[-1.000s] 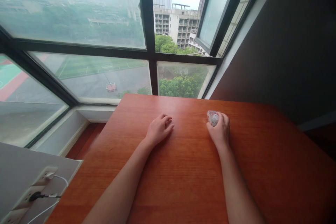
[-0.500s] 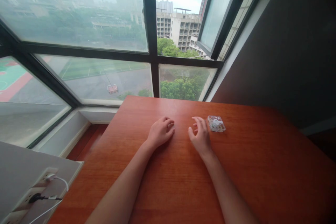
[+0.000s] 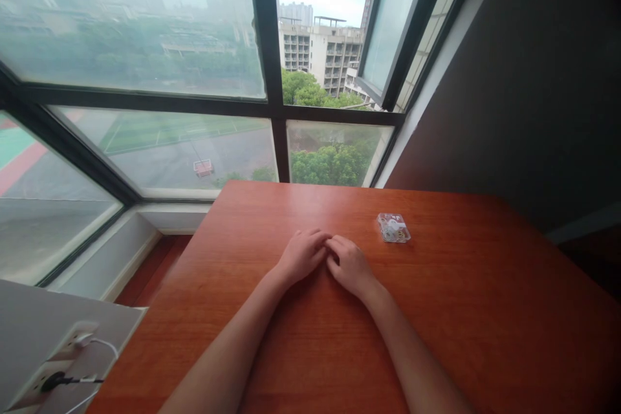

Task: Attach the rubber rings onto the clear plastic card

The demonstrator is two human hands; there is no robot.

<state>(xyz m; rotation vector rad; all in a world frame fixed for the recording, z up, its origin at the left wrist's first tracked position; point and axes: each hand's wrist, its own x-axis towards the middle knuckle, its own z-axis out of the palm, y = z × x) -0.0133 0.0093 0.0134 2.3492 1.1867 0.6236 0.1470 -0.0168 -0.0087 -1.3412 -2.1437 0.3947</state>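
My left hand (image 3: 305, 254) and my right hand (image 3: 352, 265) meet over the middle of the wooden table (image 3: 310, 349), their fingertips touching. The left fingers are bent and lie close together, with nothing visible in them. My right hand is curled too, a small dark gap showing between its thumb and fingers; I see no object in it. Both palms face down and are hidden. Beyond the right hand, a little to its right and apart from it, lies a small clear plastic box (image 3: 394, 228) with a white piece and gold-coloured bits inside.
Large windows with dark frames (image 3: 277, 103) rise behind the table's far edge, one pane (image 3: 388, 45) swung outward. A dark wall (image 3: 524, 97) stands on the right. At lower left, a wall socket (image 3: 72, 339) has white and black plugs in it.
My right hand has moved left and its fingers have curled in, so it now touches my left hand. The box stays on the table. The view has shifted slightly.
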